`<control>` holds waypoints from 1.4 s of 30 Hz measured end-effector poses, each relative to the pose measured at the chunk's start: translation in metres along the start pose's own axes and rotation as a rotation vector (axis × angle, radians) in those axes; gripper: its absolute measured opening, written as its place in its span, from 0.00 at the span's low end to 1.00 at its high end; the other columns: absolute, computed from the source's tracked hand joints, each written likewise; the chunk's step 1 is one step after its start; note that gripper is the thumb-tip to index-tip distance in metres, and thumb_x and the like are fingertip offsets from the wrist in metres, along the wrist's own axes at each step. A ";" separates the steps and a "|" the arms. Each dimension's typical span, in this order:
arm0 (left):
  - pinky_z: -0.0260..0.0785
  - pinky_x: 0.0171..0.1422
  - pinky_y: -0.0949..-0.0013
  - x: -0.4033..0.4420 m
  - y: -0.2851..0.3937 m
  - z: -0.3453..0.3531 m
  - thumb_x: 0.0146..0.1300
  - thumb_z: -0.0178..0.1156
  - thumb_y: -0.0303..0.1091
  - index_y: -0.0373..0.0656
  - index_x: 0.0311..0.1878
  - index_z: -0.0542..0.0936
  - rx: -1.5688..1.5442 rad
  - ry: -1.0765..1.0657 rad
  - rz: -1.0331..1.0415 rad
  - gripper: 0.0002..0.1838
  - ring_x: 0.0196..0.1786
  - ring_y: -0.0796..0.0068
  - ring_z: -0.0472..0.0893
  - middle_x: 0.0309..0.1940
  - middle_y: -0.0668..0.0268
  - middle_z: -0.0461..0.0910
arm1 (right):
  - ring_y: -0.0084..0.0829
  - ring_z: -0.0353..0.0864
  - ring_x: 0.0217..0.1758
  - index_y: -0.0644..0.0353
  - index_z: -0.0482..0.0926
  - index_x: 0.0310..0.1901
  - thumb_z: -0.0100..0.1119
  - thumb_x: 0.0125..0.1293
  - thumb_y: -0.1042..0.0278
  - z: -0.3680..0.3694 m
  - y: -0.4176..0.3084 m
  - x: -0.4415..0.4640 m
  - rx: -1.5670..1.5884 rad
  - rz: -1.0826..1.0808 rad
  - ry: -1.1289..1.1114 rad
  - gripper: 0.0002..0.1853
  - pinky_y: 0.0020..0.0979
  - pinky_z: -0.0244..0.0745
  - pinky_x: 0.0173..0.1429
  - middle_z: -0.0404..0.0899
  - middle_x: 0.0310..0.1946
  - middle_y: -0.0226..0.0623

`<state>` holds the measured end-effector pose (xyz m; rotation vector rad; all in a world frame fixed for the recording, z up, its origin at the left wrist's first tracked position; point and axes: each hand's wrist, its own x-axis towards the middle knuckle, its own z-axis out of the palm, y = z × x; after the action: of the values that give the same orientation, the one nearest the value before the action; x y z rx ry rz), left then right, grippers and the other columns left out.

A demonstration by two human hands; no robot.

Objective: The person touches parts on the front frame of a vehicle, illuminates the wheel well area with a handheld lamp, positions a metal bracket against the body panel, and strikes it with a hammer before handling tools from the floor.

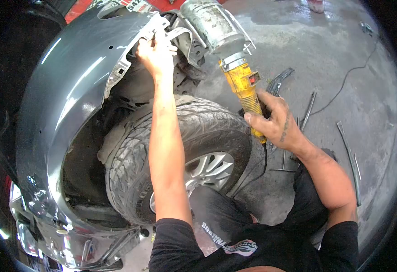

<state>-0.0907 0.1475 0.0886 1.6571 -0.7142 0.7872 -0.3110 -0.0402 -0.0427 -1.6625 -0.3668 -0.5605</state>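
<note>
At the far left, a dark grey fender [67, 86] curves along the left side of the wheel [219, 131], its glossy skin catching bright streaks of light. The fender's bare-metal edge [116, 72], pierced with small holes, runs past the wheel's upper left. Beyond the wheel, the left hand [156, 55] is raised to the upper end of that edge, fingers bent at the metal; whether they grip it or only touch it, I cannot tell. The wheel itself has a dusty, blocky tread and a silver spoked rim [215, 168], with the person's dark trouser leg [221, 215] just on its near side. Beyond the wheel and to its right, a yellow power tool [243, 88] stands at a tilt, with a scuffed grey metal cylinder [216, 29] at its upper end. To the right of the wheel, the right hand [274, 119] is wrapped around the tool's lower body, holding it; a black cord [265, 161] drops from the tool's lower end beside the tyre. Farther right of the wheel, a long metal bar [349, 163] lies on the grey concrete floor [375, 118].
</note>
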 end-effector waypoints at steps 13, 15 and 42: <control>0.79 0.30 0.67 -0.098 0.032 0.002 0.75 0.53 0.37 0.32 0.55 0.75 -0.305 -0.066 -0.421 0.16 0.29 0.67 0.84 0.34 0.56 0.82 | 0.36 0.77 0.33 0.70 0.76 0.45 0.61 0.62 0.53 -0.004 0.007 -0.002 -0.116 0.124 -0.084 0.23 0.37 0.70 0.39 0.77 0.28 0.48; 0.80 0.35 0.67 -0.140 0.040 0.006 0.75 0.52 0.43 0.31 0.57 0.74 -0.367 -0.212 -0.556 0.22 0.34 0.69 0.84 0.36 0.57 0.81 | 0.29 0.75 0.34 0.69 0.77 0.49 0.62 0.62 0.53 -0.009 0.009 -0.011 -0.182 0.198 -0.116 0.25 0.33 0.69 0.40 0.78 0.30 0.41; 0.55 0.75 0.38 -0.233 0.059 0.034 0.73 0.44 0.60 0.41 0.77 0.45 -1.046 -0.296 -0.653 0.42 0.73 0.39 0.58 0.74 0.48 0.51 | 0.23 0.78 0.38 0.69 0.80 0.45 0.56 0.65 0.60 -0.061 0.025 -0.072 0.210 0.084 -0.209 0.18 0.27 0.73 0.42 0.80 0.34 0.32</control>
<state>-0.2723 0.1153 -0.0699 0.9119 -0.5667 -0.3051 -0.3664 -0.0987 -0.0968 -1.5282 -0.4884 -0.2751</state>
